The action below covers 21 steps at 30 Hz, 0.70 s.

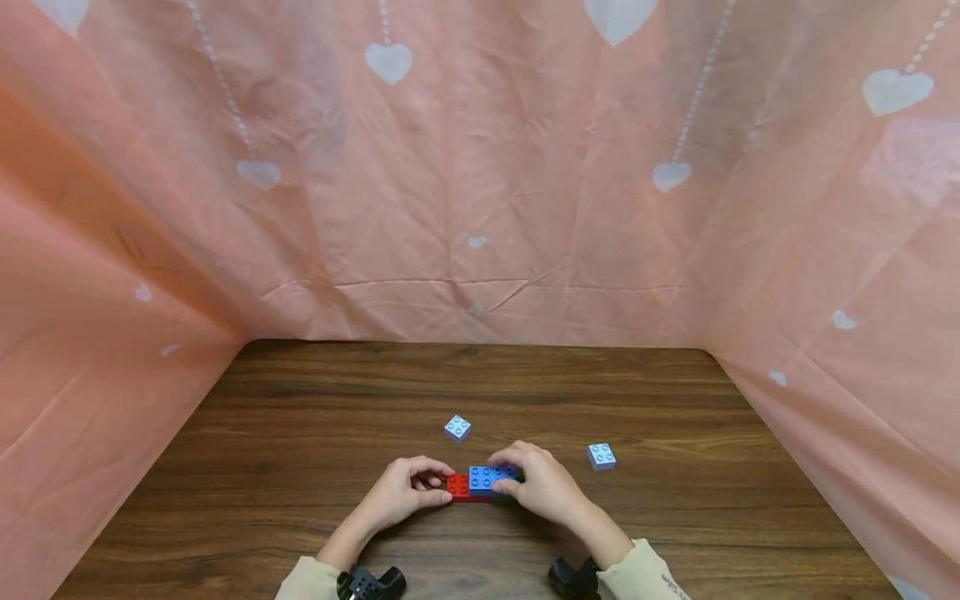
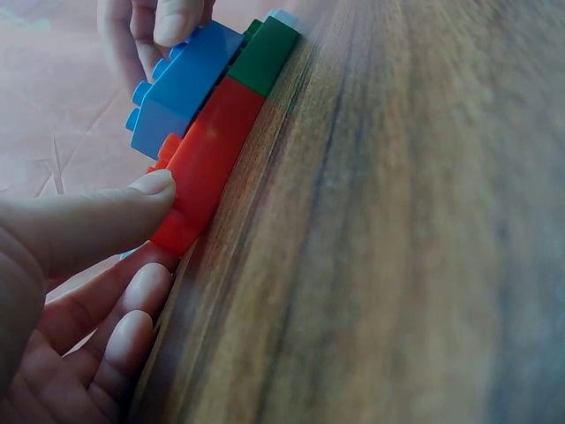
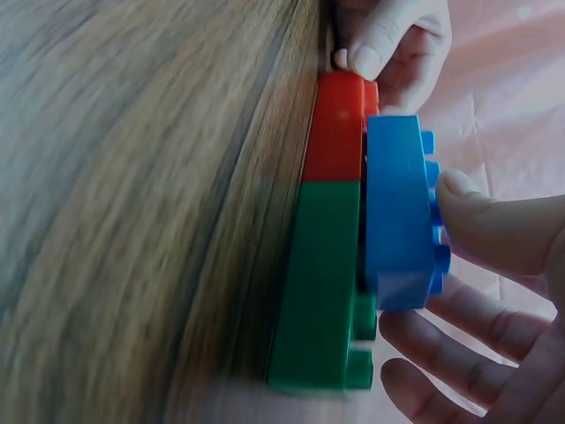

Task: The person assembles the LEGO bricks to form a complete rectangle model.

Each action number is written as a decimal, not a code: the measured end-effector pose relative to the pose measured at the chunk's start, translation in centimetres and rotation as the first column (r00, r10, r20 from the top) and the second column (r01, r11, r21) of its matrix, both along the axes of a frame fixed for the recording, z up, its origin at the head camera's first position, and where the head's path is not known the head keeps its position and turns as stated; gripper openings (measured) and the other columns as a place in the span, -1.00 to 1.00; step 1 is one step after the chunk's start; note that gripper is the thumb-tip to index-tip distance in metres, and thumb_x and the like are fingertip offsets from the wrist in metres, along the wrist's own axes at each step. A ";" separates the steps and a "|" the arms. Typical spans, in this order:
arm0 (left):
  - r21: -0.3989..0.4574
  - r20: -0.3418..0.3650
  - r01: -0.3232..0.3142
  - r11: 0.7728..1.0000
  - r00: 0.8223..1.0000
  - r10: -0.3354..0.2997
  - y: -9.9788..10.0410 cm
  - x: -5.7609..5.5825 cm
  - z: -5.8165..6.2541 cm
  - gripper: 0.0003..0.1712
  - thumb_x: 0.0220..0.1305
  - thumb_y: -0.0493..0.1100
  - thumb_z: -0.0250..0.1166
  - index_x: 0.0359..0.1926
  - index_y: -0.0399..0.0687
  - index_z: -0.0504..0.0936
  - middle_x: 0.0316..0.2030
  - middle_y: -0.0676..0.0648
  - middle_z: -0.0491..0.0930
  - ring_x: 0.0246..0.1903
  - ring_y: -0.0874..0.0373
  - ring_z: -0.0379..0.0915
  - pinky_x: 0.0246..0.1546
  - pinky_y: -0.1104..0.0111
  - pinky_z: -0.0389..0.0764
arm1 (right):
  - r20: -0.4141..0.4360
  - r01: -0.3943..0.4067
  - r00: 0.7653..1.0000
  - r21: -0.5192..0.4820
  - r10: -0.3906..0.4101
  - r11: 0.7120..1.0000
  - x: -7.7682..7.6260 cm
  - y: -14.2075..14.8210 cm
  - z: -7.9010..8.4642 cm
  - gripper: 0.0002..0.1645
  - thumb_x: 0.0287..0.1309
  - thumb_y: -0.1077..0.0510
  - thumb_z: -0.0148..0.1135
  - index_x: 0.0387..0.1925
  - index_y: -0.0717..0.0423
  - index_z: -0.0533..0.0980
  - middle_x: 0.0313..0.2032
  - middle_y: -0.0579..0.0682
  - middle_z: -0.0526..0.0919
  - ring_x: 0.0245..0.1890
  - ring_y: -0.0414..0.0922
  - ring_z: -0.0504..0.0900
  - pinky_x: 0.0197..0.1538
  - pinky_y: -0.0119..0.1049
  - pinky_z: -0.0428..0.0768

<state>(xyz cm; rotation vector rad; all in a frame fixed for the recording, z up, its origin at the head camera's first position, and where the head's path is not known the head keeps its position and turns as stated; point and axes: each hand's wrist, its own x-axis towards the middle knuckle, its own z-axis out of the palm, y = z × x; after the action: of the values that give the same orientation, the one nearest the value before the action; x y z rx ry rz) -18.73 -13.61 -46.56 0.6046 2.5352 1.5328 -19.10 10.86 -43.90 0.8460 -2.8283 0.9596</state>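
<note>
A red brick (image 1: 458, 486) and a green brick (image 3: 318, 287) lie end to end on the table. Across their joint sits a longer blue brick (image 1: 481, 479), studs up; a thin dark gap shows beneath it in the right wrist view. The left hand (image 1: 403, 493) pinches the free end of the red brick, thumb on the near side and fingers on the far side. Over the blue brick's right part, the right hand (image 1: 547, 483) holds it between the thumb (image 3: 494, 225) and curled fingers. In the head view, that hand hides most of the green brick.
One small light blue brick (image 1: 457, 428) lies beyond the hands, and another light blue brick (image 1: 602, 456) is off to the right. Pink curtains with white hearts (image 1: 480, 167) border the wooden table (image 1: 337, 400) at the back and both sides.
</note>
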 end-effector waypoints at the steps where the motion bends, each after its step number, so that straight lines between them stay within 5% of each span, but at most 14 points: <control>1: -0.002 0.001 -0.003 1.000 1.000 0.003 -0.1 -0.1 -0.3 -0.71 0.03 -0.24 0.41 -0.16 -0.17 0.65 -0.35 -0.09 0.58 -0.44 0.22 0.41 -0.46 0.46 0.42 | 0.003 -0.001 1.000 -0.010 0.001 1.000 0.0 0.2 0.0 -0.69 0.04 0.10 0.35 -0.12 0.04 0.61 -0.22 -0.18 0.60 -0.15 -0.17 0.55 -0.08 -0.12 0.49; 8: 0.027 -0.015 0.008 1.000 1.000 -0.008 -0.6 -1.0 -2.2 -0.69 -0.02 -0.12 0.45 -0.18 -0.02 0.68 -0.37 0.02 0.59 -0.42 0.24 0.43 -0.45 0.44 0.45 | 0.034 0.019 0.999 -0.085 -0.016 0.996 0.1 1.4 0.1 -0.66 0.06 0.16 0.33 -0.09 0.14 0.59 -0.18 -0.04 0.61 -0.17 -0.13 0.57 -0.14 -0.20 0.53; 21: -0.005 -0.039 0.010 1.000 0.999 -0.011 -0.5 -1.1 -2.4 -0.69 -0.02 -0.11 0.45 -0.19 -0.04 0.68 -0.38 0.03 0.58 -0.43 0.25 0.43 -0.46 0.44 0.45 | -0.020 0.091 0.995 -0.175 -0.096 0.980 0.4 3.6 0.4 -0.50 -0.03 0.23 0.38 0.03 0.09 0.53 -0.03 -0.01 0.59 -0.03 -0.04 0.56 -0.05 -0.09 0.52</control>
<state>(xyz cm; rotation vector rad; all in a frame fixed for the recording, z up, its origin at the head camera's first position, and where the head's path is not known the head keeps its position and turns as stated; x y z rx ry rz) -19.87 -14.15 -48.91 0.6526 2.5589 1.5265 -18.74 14.42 -43.55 0.6957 -2.6841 1.1512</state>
